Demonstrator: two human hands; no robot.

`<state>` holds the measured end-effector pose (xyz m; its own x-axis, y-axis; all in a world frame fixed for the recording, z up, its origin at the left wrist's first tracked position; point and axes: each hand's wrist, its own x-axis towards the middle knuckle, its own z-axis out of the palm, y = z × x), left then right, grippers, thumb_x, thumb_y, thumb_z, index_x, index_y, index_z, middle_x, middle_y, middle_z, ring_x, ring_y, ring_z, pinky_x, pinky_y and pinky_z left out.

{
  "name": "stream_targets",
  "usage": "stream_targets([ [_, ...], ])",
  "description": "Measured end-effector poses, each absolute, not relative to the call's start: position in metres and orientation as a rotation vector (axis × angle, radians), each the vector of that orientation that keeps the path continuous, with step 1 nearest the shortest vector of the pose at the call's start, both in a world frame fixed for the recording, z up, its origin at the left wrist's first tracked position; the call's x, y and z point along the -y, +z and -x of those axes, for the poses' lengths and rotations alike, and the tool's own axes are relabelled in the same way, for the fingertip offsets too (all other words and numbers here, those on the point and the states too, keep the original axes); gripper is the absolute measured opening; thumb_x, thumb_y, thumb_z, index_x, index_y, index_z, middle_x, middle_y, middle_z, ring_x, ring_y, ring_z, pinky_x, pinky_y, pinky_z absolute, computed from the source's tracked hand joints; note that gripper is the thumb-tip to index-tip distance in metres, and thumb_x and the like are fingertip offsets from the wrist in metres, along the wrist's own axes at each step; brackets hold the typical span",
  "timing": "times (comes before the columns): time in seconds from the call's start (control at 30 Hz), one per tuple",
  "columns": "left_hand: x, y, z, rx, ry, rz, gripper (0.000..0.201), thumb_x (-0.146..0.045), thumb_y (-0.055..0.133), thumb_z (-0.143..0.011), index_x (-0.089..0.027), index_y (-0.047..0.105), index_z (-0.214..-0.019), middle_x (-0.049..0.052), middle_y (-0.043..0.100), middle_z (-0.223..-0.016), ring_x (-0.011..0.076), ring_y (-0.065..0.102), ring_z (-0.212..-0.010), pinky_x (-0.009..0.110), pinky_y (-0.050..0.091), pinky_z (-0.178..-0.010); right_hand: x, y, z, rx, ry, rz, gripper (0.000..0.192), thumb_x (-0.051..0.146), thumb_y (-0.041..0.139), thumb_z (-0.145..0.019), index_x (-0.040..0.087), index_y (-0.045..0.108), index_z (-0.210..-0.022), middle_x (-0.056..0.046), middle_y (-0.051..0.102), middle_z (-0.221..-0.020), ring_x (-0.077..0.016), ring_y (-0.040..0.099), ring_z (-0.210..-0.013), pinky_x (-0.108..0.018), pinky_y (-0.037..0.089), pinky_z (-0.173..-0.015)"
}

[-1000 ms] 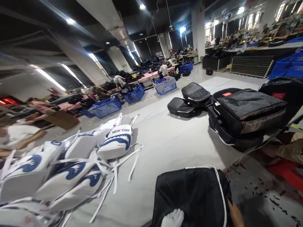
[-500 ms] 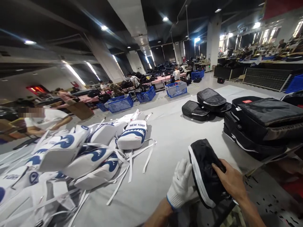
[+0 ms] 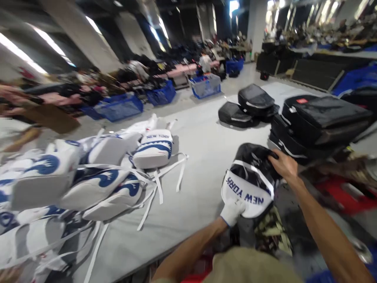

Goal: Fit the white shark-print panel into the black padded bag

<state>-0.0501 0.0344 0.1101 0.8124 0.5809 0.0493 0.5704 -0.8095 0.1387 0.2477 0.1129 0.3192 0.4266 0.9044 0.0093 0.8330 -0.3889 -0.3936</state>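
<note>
In front of me is a bag (image 3: pixel 247 192), part black lining and part white panel with "NEW YORK" in blue letters, upside down to me. It looks partly turned inside out. My left hand (image 3: pixel 235 210), in a white knitted glove with a blue cuff edge, grips the near edge of the white panel. My bare right hand (image 3: pixel 285 165) is closed on the black fabric at the far right side. A white zipper band curves across the black part between my hands. Some of my fingers are hidden by the fabric.
White bags with blue patterns (image 3: pixel 103 181) are heaped at left, straps trailing over the pale table (image 3: pixel 188 212). Black bags (image 3: pixel 324 125) are stacked at right, smaller ones (image 3: pixel 255 96) behind. Blue crates (image 3: pixel 206 85) and people stand beyond. Another person's hand (image 3: pixel 11 273) shows at lower left.
The bag was black with a white zipper edge; its white lettered panel now shows. My left hand has gone from open beside it to gripping the panel. My view has tilted down.
</note>
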Motion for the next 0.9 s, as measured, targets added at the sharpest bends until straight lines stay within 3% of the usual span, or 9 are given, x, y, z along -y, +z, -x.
stream_targets([
  [0.13,-0.001,0.097,0.024,-0.854,-0.050,-2.742,0.031,-0.010,0.058,-0.106,-0.019,0.080,-0.125,0.017,0.080,-0.108,0.0335,0.074,-0.102,0.048,0.060,-0.087,-0.137,0.320,-0.275,1.491,0.134,2.436,0.054,0.054,0.056,-0.105,0.037,0.074,-0.154,-0.009,0.085,-0.131,-0.0333,0.074,-0.120,-0.040,0.052,-0.096],
  [0.37,0.017,0.108,0.044,-0.842,-0.207,-2.735,0.044,-0.007,0.050,-0.108,-0.020,0.077,-0.140,0.017,0.080,-0.121,0.0323,0.072,-0.116,0.046,0.059,-0.103,-0.151,0.334,-0.285,1.512,0.018,2.509,0.048,0.043,0.057,-0.109,0.027,0.074,-0.151,-0.016,0.081,-0.138,-0.0347,0.070,-0.122,-0.046,0.052,-0.101],
  [0.43,0.010,0.118,0.048,-0.829,-0.236,-2.727,0.042,-0.008,0.049,-0.108,-0.015,0.075,-0.140,0.019,0.079,-0.124,0.0334,0.071,-0.118,0.047,0.057,-0.104,-0.150,0.335,-0.265,1.617,-0.066,2.383,0.052,0.033,0.054,-0.109,0.025,0.066,-0.159,-0.016,0.077,-0.145,-0.0355,0.066,-0.130,-0.047,0.052,-0.104],
  [0.53,-0.009,0.141,0.044,-0.758,-0.305,-2.632,0.035,-0.017,0.063,-0.105,-0.014,0.074,-0.138,0.018,0.079,-0.128,0.0333,0.073,-0.119,0.043,0.057,-0.103,-0.144,0.332,-0.231,1.750,-0.248,2.181,0.061,0.016,0.043,-0.108,0.015,0.056,-0.167,-0.021,0.069,-0.155,-0.0370,0.057,-0.140,-0.050,0.048,-0.114],
  [0.67,-0.053,0.185,0.022,-0.712,-0.187,-2.492,0.027,-0.033,0.070,-0.103,-0.020,0.078,-0.126,0.011,0.080,-0.119,0.0298,0.074,-0.111,0.040,0.057,-0.102,-0.129,0.325,-0.201,1.880,-0.277,2.046,0.060,0.017,0.035,-0.112,0.014,0.057,-0.167,-0.022,0.064,-0.162,-0.0380,0.053,-0.143,-0.055,0.042,-0.124],
  [0.8,-0.101,0.210,-0.013,-0.804,-0.005,-2.502,0.059,-0.032,0.079,-0.093,-0.021,0.070,-0.150,0.017,0.064,-0.160,0.0382,0.053,-0.152,0.050,0.041,-0.130,-0.106,0.312,-0.189,2.104,-0.257,1.907,0.069,0.039,0.052,-0.115,0.013,0.042,-0.179,-0.024,0.045,-0.180,-0.0416,0.038,-0.165,-0.062,0.027,-0.139],
  [0.9,-0.112,0.210,-0.036,-0.843,-0.082,-2.461,0.064,-0.037,0.083,-0.093,-0.021,0.069,-0.154,0.018,0.071,-0.153,0.0351,0.062,-0.142,0.049,0.048,-0.123,-0.088,0.297,-0.193,2.291,-0.237,1.838,0.102,0.050,0.080,-0.101,0.019,0.030,-0.184,-0.024,0.021,-0.191,-0.0521,0.013,-0.177,-0.074,0.014,-0.141],
])
